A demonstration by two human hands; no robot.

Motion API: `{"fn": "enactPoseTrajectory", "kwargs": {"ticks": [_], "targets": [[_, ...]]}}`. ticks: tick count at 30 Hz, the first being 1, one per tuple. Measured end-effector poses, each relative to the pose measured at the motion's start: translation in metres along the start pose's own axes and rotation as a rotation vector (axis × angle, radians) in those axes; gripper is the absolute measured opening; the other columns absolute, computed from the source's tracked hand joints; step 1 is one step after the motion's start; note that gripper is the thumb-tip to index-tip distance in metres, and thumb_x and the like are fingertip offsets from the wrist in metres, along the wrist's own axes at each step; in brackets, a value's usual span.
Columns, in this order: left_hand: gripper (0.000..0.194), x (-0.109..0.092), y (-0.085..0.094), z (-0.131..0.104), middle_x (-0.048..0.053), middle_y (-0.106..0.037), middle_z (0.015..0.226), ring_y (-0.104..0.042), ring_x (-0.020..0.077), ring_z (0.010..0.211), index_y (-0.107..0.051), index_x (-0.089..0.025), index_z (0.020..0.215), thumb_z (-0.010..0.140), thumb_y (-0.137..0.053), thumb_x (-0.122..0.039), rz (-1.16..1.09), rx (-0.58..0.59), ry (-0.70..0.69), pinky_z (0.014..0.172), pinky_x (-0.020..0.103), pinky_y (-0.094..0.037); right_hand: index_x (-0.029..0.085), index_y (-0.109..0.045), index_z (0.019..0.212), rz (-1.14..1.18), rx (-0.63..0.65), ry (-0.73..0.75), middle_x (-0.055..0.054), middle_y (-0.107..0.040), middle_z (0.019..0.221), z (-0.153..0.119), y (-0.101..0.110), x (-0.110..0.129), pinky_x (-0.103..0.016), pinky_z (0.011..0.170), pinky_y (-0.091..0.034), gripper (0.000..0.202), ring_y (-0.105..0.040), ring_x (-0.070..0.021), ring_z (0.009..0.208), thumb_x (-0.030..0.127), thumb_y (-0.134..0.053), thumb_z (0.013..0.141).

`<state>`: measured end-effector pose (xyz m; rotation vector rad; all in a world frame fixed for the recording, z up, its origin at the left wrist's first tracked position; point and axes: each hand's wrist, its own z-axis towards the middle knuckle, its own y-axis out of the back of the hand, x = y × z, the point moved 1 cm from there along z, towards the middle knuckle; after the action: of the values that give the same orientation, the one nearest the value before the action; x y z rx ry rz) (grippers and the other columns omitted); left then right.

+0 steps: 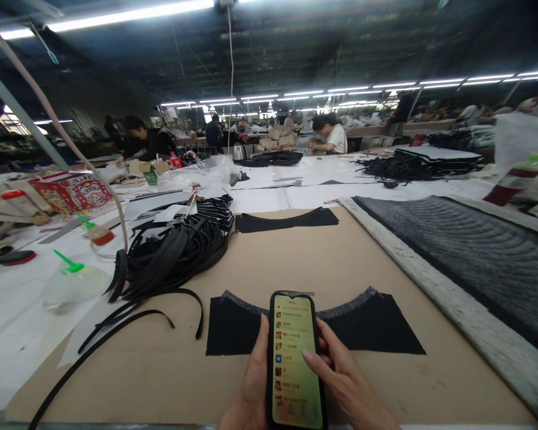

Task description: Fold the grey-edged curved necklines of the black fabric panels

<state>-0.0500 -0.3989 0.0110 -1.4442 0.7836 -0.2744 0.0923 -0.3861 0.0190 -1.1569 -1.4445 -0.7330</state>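
Observation:
A smartphone point(295, 364) with a lit screen showing a list of entries is held upright at the front edge of the table. My left hand point(250, 382) is closed around its left side. My right hand point(347, 376) grips the right edge, the fingers behind it and the thumb over the screen. Behind the phone lies a black curved fabric piece point(372, 325) with a grey speckled strip along its concave edge; the phone hides its middle. Farther back on the tan board point(291, 263) is a second black curved piece point(287, 221).
Left of the board lies a heap of black strips point(174, 251), near a squeeze bottle with a green nozzle point(74, 278). On the right, grey textured fabric point(466, 257) rests on a long pale panel. Stacked black pieces point(430, 161) lie farther back. Several people sit at distant tables.

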Motion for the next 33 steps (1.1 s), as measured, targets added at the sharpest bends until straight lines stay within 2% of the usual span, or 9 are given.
{"fn": "enactPoseTrajectory", "kwargs": {"ticks": [7, 12, 18, 23, 27, 33], "targets": [[0.084, 0.001, -0.001, 0.0, 0.023, -0.058, 0.113, -0.056, 0.0362, 0.107, -0.057, -0.002, 0.121, 0.09, -0.028, -0.074, 0.006, -0.015, -0.004, 0.1, 0.046, -0.038, 0.02, -0.035, 0.136, 0.007, -0.009, 0.007, -0.008, -0.057, 0.107, 0.0, 0.0, 0.003, -0.035, 0.086, -0.049, 0.071, -0.059, -0.0233, 0.097, 0.053, -0.064, 0.081], [0.084, 0.0, -0.001, 0.001, 0.023, -0.059, 0.111, -0.056, 0.036, 0.107, -0.056, -0.002, 0.122, 0.09, -0.027, -0.074, -0.014, -0.004, 0.0, 0.101, 0.046, -0.037, 0.019, -0.035, 0.136, -0.003, -0.025, 0.01, -0.008, -0.057, 0.105, -0.002, -0.002, 0.006, -0.035, 0.087, -0.049, 0.072, -0.059, -0.0224, 0.097, 0.054, -0.064, 0.08], [0.085, 0.0, 0.0, 0.0, 0.024, -0.058, 0.112, -0.056, 0.0357, 0.107, -0.054, -0.001, 0.124, 0.09, -0.025, -0.074, -0.029, 0.002, -0.014, 0.101, 0.046, -0.037, 0.018, -0.033, 0.138, -0.003, 0.017, 0.005, -0.01, -0.057, 0.112, -0.001, -0.001, 0.005, -0.035, 0.087, -0.049, 0.072, -0.06, -0.0232, 0.098, 0.053, -0.062, 0.082], [0.083, 0.001, 0.001, 0.0, 0.023, -0.057, 0.115, -0.056, 0.0354, 0.108, -0.054, -0.002, 0.125, 0.091, -0.027, -0.073, -0.018, -0.004, -0.027, 0.102, 0.045, -0.036, 0.019, -0.04, 0.136, -0.04, 0.006, 0.025, -0.01, -0.059, 0.113, 0.0, 0.002, 0.007, -0.038, 0.092, -0.048, 0.07, -0.057, -0.0263, 0.108, 0.056, -0.061, 0.081], [0.08, 0.001, 0.0, -0.001, 0.021, -0.057, 0.116, -0.055, 0.0351, 0.109, -0.055, -0.004, 0.124, 0.091, -0.031, -0.072, -0.025, -0.026, -0.017, 0.102, 0.044, -0.036, 0.018, -0.042, 0.136, -0.148, -0.049, 0.033, -0.011, -0.059, 0.118, -0.003, 0.0, 0.019, -0.038, 0.099, -0.044, 0.068, -0.05, -0.0281, 0.118, 0.059, -0.055, 0.083], [0.079, -0.001, 0.0, -0.002, 0.021, -0.056, 0.118, -0.052, 0.0336, 0.113, -0.052, -0.003, 0.128, 0.092, -0.029, -0.07, -0.04, -0.034, -0.017, 0.103, 0.042, -0.036, 0.016, -0.046, 0.134, -0.238, -0.115, 0.02, -0.011, -0.058, 0.122, -0.005, 0.0, 0.025, -0.039, 0.101, -0.041, 0.07, -0.048, -0.0305, 0.12, 0.064, -0.05, 0.083]]}}
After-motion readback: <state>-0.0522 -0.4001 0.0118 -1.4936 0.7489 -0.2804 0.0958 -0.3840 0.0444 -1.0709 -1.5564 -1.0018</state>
